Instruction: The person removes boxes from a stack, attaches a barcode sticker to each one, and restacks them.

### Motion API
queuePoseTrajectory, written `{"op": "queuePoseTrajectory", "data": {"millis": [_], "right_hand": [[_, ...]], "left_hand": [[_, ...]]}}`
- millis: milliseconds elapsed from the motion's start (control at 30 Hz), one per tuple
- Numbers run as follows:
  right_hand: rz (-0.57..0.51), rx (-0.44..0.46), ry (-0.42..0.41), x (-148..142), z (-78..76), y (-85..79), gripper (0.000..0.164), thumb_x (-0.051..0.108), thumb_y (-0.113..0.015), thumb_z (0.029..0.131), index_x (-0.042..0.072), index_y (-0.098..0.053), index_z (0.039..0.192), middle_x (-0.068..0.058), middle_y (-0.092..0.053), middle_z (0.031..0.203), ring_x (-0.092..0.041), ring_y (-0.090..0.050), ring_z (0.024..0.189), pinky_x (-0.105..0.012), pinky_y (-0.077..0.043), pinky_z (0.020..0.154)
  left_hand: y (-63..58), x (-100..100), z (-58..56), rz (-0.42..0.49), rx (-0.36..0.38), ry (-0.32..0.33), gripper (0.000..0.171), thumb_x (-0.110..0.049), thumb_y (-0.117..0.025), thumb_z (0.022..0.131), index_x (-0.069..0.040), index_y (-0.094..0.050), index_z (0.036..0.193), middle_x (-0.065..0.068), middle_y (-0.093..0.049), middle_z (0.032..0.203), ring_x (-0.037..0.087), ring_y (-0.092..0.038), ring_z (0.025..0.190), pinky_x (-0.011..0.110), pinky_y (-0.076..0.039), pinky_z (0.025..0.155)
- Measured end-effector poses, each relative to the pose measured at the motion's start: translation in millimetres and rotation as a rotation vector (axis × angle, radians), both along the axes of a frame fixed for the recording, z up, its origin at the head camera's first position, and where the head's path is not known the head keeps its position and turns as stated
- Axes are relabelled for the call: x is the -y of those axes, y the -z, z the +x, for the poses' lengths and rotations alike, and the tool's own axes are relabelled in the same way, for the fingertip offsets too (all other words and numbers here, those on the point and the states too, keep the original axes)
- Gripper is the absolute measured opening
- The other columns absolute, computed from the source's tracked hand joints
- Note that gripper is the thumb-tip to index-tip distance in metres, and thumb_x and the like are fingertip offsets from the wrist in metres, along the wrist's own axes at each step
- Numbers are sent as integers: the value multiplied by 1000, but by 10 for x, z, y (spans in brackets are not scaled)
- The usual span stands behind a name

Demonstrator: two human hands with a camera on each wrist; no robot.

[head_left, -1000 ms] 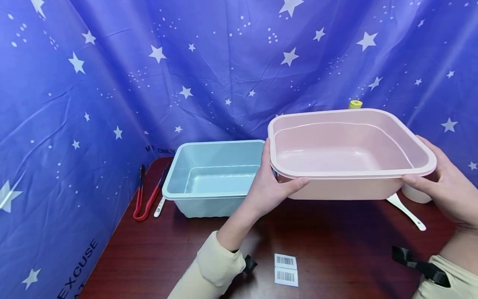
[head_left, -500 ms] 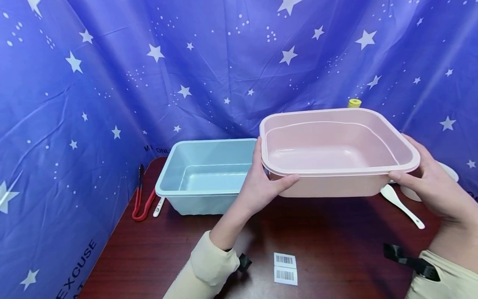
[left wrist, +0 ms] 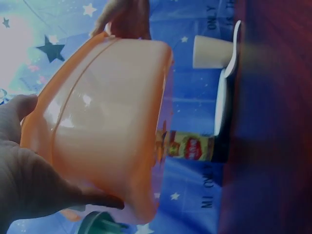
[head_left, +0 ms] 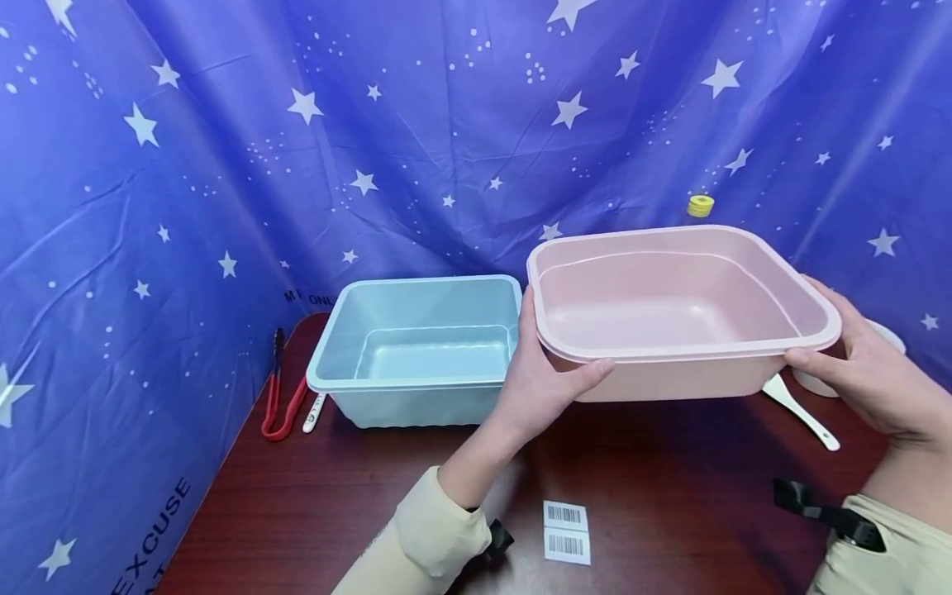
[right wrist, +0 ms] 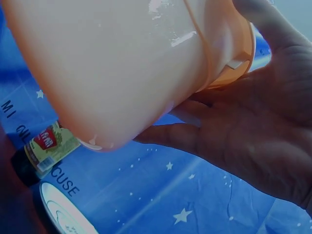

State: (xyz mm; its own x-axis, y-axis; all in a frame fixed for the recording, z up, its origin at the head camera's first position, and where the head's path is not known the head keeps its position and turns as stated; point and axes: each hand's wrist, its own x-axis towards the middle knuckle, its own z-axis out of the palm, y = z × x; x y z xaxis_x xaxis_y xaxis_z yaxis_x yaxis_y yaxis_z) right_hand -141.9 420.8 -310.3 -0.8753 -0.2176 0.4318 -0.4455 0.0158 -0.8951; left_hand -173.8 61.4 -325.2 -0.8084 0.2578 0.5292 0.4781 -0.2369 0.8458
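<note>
Both hands hold a pink plastic basin [head_left: 669,380] up over the table, its open side facing up and toward me. At its left end the left hand [head_left: 539,380] grips the wall, thumb along the front rim. The right hand [head_left: 870,368] grips the opposite end, thumb at the front corner. Seen from the left wrist, the basin's underside [left wrist: 107,112] is clear of the tabletop. To the left, a light blue basin [head_left: 416,405] stands on the table near the left hand. Nothing shows inside either basin.
Red-handled tongs [head_left: 273,413] and a white handle [head_left: 314,413] lie left of the blue basin. Behind the pink one stands a yellow-capped bottle [left wrist: 192,146]. A white spoon [head_left: 803,413] and a pale cup [left wrist: 212,52] are at right. A barcode label [head_left: 567,533] lies in front.
The pink basin shifted left, then slightly back right and lower, both hands still holding it. The bottle's yellow cap now shows fully above its rim, and the blue basin's right end is uncovered.
</note>
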Motion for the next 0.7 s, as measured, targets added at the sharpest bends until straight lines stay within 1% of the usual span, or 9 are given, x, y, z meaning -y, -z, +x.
{"op": "queuePoseTrajectory", "data": {"millis": [100,167,233,300,400,467,533,600,700], "right_hand": [[38,24,-5,-35,-3,23,81,-16,-55,91,11,-21,159,-7,-40,145,-11,-49,122,-14,-45,91],[56,38,-12,-41,-5,40,82,-16,-55,92,11,-18,160,-8,-37,147,-11,-47,123,-14,-45,91],[59,49,-25,-30,-15,62,84,-16,-54,92,12,-16,161,-10,-33,149,-11,-45,125,-14,-44,93],[48,53,-36,-17,-36,94,85,-17,-54,92,12,-14,162,-11,-30,152,-12,-43,128,-14,-42,95],[20,67,-34,-35,-63,180,89,-15,-55,93,12,-7,163,-11,-22,156,-13,-37,131,-14,-38,97],[11,66,-24,-51,-63,234,90,-15,-56,93,12,-6,163,-9,-22,155,-12,-36,131,-14,-37,97],[0,71,-36,-52,-56,277,89,-15,-55,93,12,-6,162,-10,-22,155,-12,-37,131,-14,-38,97],[6,59,-49,-28,-46,300,87,-16,-54,92,11,-11,162,-9,-27,153,-12,-41,129,-15,-41,97],[19,41,-58,14,-30,334,86,-18,-54,90,9,-14,162,-11,-30,154,-13,-43,130,-16,-42,98]], "left_hand": [[63,-59,-5,67,-19,47,110,0,-83,78,-30,-13,158,-2,-40,147,17,-50,123,36,-48,101],[108,-92,-2,96,2,59,112,3,-82,77,-30,-13,158,-2,-41,147,17,-51,123,36,-49,100],[154,-116,5,119,35,55,115,4,-82,76,-28,-10,160,-4,-40,148,17,-51,123,35,-49,100],[193,-133,11,135,64,47,118,4,-82,75,-29,-8,160,-7,-39,150,17,-50,125,34,-49,101],[250,-162,11,168,65,56,120,5,-82,75,-30,-7,161,-6,-36,153,19,-49,128,39,-50,100],[284,-180,3,168,54,59,120,5,-82,74,-33,-8,160,-6,-35,154,19,-47,129,43,-49,101],[319,-195,-3,157,47,48,120,4,-83,74,-33,-8,160,-7,-34,154,19,-46,131,44,-48,103],[353,-200,-7,135,55,21,120,2,-84,74,-30,-7,161,-8,-34,155,17,-44,132,44,-46,105],[414,-206,2,104,81,-14,121,1,-85,75,-23,-5,162,-9,-32,156,16,-44,132,36,-44,106]]}}
